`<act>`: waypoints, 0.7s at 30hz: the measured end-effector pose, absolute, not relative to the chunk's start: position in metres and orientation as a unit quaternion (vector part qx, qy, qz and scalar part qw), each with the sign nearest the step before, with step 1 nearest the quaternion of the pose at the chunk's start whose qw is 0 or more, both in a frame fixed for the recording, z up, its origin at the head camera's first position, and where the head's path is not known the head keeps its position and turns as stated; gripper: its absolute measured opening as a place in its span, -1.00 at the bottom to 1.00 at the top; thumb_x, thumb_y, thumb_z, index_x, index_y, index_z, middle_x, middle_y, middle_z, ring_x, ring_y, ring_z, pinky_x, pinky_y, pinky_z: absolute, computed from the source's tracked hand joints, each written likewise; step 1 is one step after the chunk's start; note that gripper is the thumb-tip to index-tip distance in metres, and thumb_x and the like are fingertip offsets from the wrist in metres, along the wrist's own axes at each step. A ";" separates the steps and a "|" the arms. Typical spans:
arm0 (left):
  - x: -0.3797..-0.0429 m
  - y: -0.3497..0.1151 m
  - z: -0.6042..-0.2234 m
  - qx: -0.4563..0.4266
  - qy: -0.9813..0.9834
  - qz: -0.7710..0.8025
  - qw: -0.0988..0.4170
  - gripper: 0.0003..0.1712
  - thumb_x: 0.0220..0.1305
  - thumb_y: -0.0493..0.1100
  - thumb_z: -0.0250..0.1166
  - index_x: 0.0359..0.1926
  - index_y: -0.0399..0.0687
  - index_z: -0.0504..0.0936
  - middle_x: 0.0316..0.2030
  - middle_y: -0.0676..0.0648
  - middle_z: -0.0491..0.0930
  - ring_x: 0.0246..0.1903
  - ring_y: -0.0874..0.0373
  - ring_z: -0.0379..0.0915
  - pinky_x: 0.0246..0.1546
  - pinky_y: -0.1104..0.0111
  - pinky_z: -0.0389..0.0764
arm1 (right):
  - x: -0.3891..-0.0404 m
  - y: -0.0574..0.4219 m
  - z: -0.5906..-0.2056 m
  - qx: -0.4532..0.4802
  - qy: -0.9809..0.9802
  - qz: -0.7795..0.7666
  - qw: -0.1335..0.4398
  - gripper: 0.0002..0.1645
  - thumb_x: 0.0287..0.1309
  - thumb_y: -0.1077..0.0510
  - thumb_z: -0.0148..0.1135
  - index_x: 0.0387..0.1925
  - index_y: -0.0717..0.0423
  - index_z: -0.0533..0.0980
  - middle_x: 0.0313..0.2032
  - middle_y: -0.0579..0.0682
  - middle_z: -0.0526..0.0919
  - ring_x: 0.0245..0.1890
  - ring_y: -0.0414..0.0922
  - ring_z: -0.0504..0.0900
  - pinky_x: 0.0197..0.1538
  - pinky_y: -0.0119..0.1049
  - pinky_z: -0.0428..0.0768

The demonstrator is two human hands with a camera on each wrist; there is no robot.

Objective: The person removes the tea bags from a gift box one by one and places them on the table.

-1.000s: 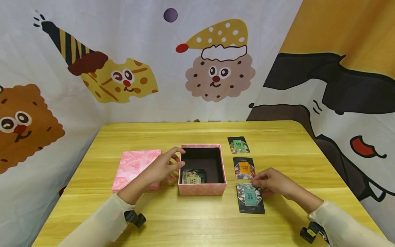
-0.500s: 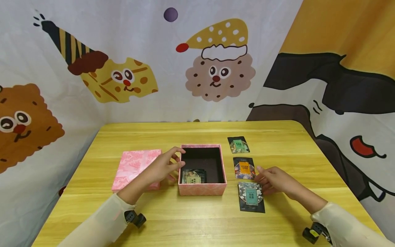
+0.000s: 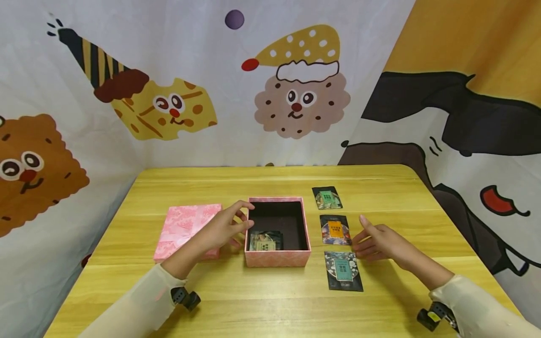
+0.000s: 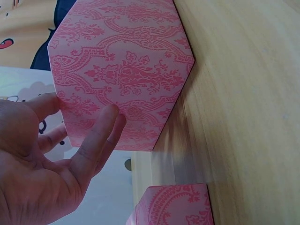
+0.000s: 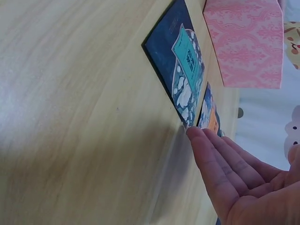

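Note:
My left hand rests at the left wall of an open pink patterned box, two fingertips at its rim. In the left wrist view, the hand's fingers lie loosely against the pink box wall. Inside the box lies a dark packet with a pale label. My right hand, fingers extended and thumb raised, is beside the packet with a teal label, holding nothing. In the right wrist view, its fingertips reach close to that packet's corner; contact is unclear.
A packet with an orange label and one with a green label lie behind the teal one, in a column right of the box. The pink lid sits left, partly behind my forearm. A cartoon-printed cloth hangs behind the table.
My right hand has let go of the teal-labelled packet and drawn back to the right, thumb lifting and fingers straightening. The packet has shifted slightly. My left hand stays at the box.

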State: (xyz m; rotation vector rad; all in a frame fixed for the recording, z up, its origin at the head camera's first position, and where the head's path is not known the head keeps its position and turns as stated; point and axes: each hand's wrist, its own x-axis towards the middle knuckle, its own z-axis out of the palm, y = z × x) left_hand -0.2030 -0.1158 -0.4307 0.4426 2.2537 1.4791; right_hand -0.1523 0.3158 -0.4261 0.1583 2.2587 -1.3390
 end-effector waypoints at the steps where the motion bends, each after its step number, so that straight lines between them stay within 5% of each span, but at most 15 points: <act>1: -0.203 -0.116 -0.431 0.158 0.808 0.530 0.204 -0.47 0.53 -0.18 0.24 0.42 -0.08 0.34 -0.02 -0.26 0.45 -0.24 -0.16 0.65 -0.42 -0.07 0.78 | -0.152 0.316 -0.426 0.059 0.828 -0.497 0.254 0.08 0.56 -0.43 -0.37 0.11 0.55 0.52 -0.08 0.33 0.74 -0.12 0.15 0.79 -0.07 0.03 0.78; 8: -0.202 -0.115 -0.431 0.157 0.807 0.531 0.205 -0.46 0.52 -0.17 0.25 0.42 -0.08 0.34 -0.02 -0.26 0.46 -0.20 -0.31 0.64 -0.42 -0.08 0.78 | -0.153 0.319 -0.425 0.039 0.793 -0.545 0.271 0.08 0.57 -0.42 -0.40 0.17 0.59 0.45 -0.06 0.37 0.72 -0.16 0.19 0.79 -0.08 0.06 0.78; 21: -0.203 -0.116 -0.431 0.161 0.809 0.528 0.204 -0.47 0.53 -0.16 0.24 0.42 -0.08 0.34 -0.02 -0.27 0.45 -0.22 -0.27 0.64 -0.42 -0.09 0.77 | -0.158 0.312 -0.417 0.045 0.765 -0.573 0.291 0.07 0.52 -0.48 -0.37 0.16 0.48 0.48 -0.05 0.26 0.74 -0.15 0.14 0.80 -0.09 0.00 0.79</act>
